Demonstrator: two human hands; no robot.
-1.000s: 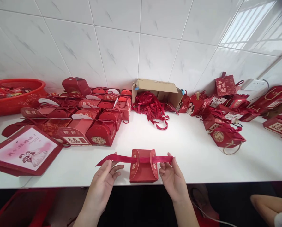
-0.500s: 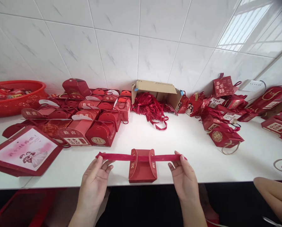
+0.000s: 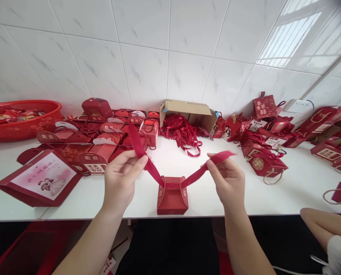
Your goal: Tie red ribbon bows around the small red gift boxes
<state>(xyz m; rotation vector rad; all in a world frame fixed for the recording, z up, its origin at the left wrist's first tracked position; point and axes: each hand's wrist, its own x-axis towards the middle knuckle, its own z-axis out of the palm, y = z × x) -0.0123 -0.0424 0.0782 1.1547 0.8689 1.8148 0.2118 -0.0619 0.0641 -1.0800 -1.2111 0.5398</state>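
Note:
A small red gift box (image 3: 172, 202) rests at the table's front edge, its two curved side flaps upright. Dark red ribbon (image 3: 197, 175) passes through both flaps and rises on either side in a V. My left hand (image 3: 123, 173) pinches the left part of the ribbon between thumb and fingers, with the loose end standing up above it. On the other side my right hand (image 3: 227, 177) pinches the ribbon near its right end, whose tip points right. Both hands are raised above the tabletop, apart from the box.
Several red gift boxes (image 3: 94, 158) stand at the left, behind a tilted box with a picture card (image 3: 46, 179). A red basin (image 3: 24, 124) holds small packets. Ribbons (image 3: 178, 130) spill from a cardboard box (image 3: 187, 106). Finished-looking boxes (image 3: 269, 166) lie right, near another person's arm (image 3: 327, 225).
Both hands have lifted and moved forward, pulling the ribbon from flat and straight into a V. My left hand has shifted its hold inward, leaving a longer loose end.

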